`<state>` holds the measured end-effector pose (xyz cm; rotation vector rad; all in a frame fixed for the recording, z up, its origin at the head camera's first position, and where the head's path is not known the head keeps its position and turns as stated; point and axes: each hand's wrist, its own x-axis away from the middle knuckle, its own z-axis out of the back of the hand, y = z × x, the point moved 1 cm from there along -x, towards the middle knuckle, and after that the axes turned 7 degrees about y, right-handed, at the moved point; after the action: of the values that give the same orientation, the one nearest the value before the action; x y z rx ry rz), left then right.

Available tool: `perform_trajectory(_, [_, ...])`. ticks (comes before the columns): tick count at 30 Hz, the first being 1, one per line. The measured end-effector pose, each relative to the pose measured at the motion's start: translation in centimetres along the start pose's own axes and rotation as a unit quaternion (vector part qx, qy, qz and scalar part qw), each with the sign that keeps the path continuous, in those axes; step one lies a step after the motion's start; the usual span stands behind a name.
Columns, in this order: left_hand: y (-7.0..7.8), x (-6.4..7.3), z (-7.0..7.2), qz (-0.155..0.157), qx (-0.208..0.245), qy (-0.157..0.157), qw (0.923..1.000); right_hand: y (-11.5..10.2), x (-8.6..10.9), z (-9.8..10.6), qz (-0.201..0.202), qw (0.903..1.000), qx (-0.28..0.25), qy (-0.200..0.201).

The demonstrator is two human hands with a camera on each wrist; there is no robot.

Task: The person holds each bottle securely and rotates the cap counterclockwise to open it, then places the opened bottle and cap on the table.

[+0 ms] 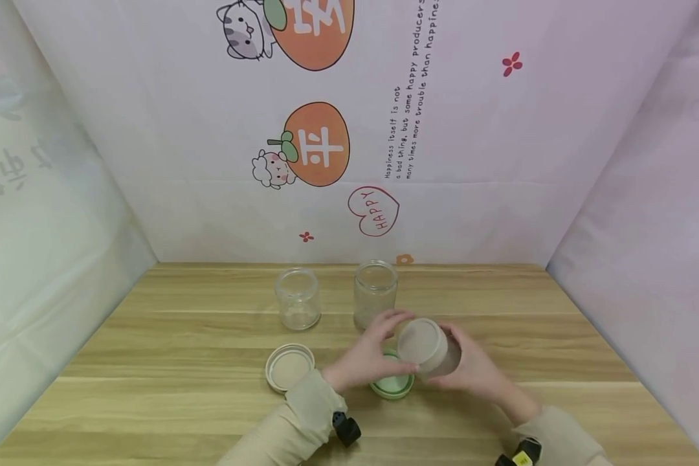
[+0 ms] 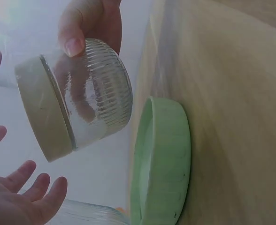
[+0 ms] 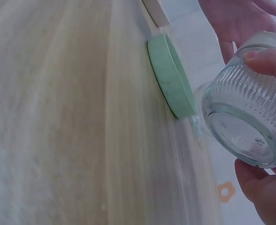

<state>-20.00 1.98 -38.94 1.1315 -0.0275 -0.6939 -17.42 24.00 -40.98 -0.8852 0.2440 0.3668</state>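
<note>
My right hand (image 1: 474,367) grips a ribbed glass jar (image 2: 100,93) by its body, thumb on one side. The jar is tilted, with a beige lid (image 1: 421,343) seated on its mouth and facing my left hand (image 1: 369,356). The fingers of that hand are spread around the lid, standing apart from it in the left wrist view. In the right wrist view the jar's round base (image 3: 243,133) faces the camera. Beneath the hands, a green lid (image 1: 393,387) lies on the wooden table, partly hidden by my left hand.
Two lidless clear jars stand farther back: a shorter jar (image 1: 298,301) on the left and a taller jar (image 1: 375,294) beyond my left hand. A beige-rimmed lid (image 1: 290,367) lies left of my left hand. White printed cloth (image 1: 454,194) walls the table (image 1: 180,362).
</note>
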Motion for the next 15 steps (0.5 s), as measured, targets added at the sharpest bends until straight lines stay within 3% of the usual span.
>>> perform_trajectory(4, [0.3, 0.2, 0.0, -0.012, -0.043, -0.028, 0.9986, -0.3, 0.2, -0.4, 0.006, 0.9999, -0.004, -0.014])
perform_trajectory(8, [0.3, 0.4, 0.0, -0.050, -0.071, -0.053, 0.9948, -0.5, 0.5, -0.9, 0.016, 0.9995, -0.005, -0.028])
perform_trajectory(15, [-0.1, 0.7, 0.1, -0.084, -0.062, -0.083, 0.9910, -1.1, 0.6, -1.2, 0.032, 0.9990, -0.010, -0.031])
